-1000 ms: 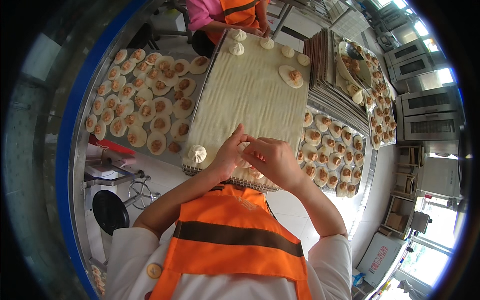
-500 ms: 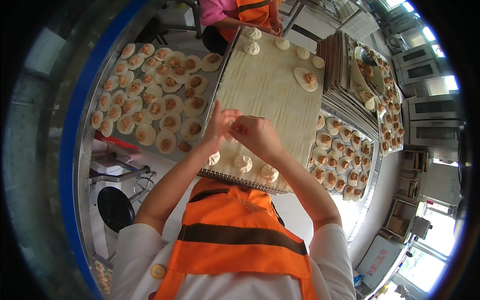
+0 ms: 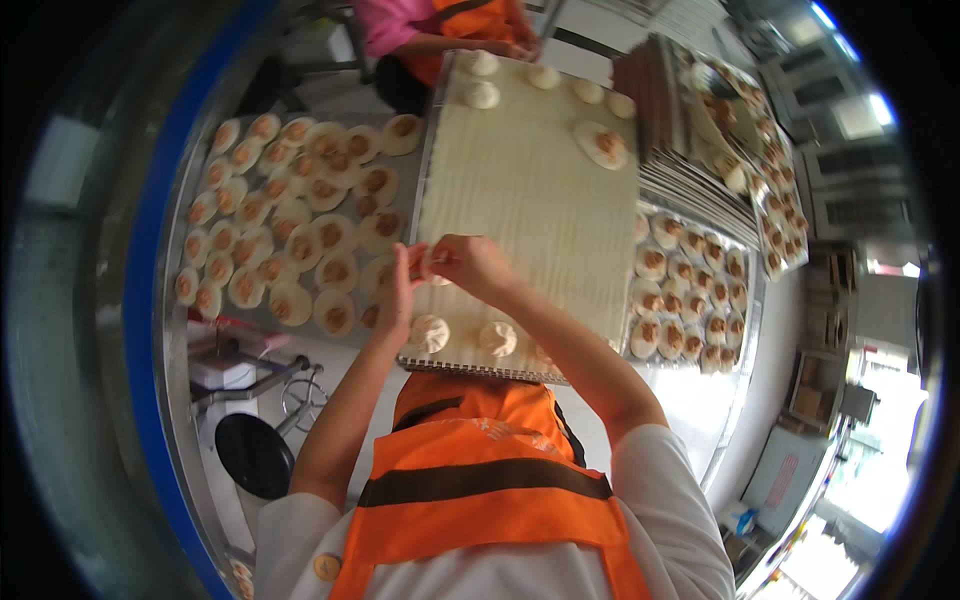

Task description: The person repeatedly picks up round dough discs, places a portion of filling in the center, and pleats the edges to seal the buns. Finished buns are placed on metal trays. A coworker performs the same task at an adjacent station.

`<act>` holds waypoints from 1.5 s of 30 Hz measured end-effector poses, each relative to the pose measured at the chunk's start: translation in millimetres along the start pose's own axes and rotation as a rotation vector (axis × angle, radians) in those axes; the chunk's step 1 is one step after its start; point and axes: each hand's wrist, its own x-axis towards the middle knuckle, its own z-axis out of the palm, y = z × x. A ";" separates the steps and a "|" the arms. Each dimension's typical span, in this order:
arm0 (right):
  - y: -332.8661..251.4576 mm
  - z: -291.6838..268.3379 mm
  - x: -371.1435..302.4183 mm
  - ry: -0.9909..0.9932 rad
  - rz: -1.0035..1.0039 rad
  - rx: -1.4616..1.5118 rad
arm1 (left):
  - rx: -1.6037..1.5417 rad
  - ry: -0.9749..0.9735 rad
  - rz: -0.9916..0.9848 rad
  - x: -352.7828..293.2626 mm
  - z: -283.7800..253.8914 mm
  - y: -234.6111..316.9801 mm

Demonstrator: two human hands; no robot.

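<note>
L hand (image 3: 399,290) & R hand (image 3: 474,265) meet over the mat-topped tray (image 3: 530,200), by its L edge, a bit up from the near L corner. Btwn them, a piece of pale dough (image 3: 439,281), mostly hidden by fingers & blurred. L hand part-curled, thumb up, fingers against the dough's side; R hand nearly closed, fingertips pinched tog. on its top.

Along the tray's near edge: pleated bun (image 3: 430,333) at the L corner, 2nd bun (image 3: 498,339) to its R, another partly behind the R forearm. Far edge: 5 more buns, 2 of them nr the far L corner. Nr the far R corner, an open wrapper (image 3: 601,145) w/ filling.

L of tray, a grey sheet (image 3: 409,170) of filled open wrappers; R, a metal tray (image 3: 749,305) w/ more in rows. Past the tray's R edge, far end, a stack of boards (image 3: 680,125). Co-worker's hands (image 3: 522,49) at the far edge.
</note>
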 end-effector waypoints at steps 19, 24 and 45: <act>211.6 -181.4 -301.6 0.719 0.347 0.422 | -0.047 -0.333 -0.234 -21.2 354.0 -88.4; 282.3 -230.6 -385.2 0.806 0.440 0.376 | 1.063 -0.248 -0.009 31.3 427.8 -152.3; 336.9 -269.6 -410.5 0.729 0.406 0.490 | 1.520 -0.401 0.305 18.6 458.3 -167.6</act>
